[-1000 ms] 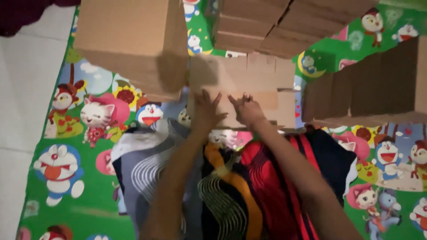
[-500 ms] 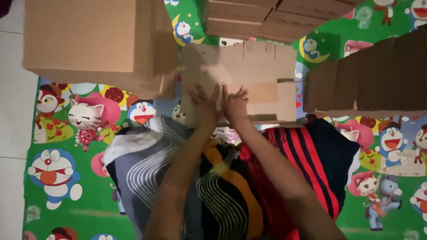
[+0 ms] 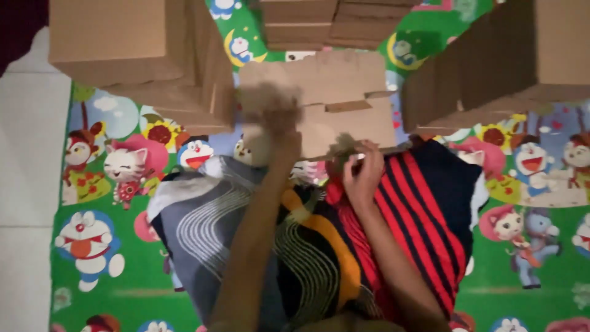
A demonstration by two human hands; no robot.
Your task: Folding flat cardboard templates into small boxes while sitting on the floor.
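Flat cardboard piece (image 3: 332,98) is lying at centre far, just past the person's lap, between the box stacks; left hand (image 3: 270,117) is pressing on its left part, motion-blurred, so I cannot tell whether it's open or gripping; right hand (image 3: 362,169) is sitting at the near right edge of the cardboard, fingers curled, seemingly pinching the edge, blur making the grip uncertain; patterned cloth (image 3: 307,240) in grey, orange and red-black stripes is covering the lap below both forearms; tall cardboard box (image 3: 123,49) is standing far left, another box stack (image 3: 504,61) far right, folded cartons (image 3: 332,21) at far centre; green cartoon-print mat (image 3: 98,258) is lying under everything; white tiled floor (image 3: 24,184) is showing at the left.
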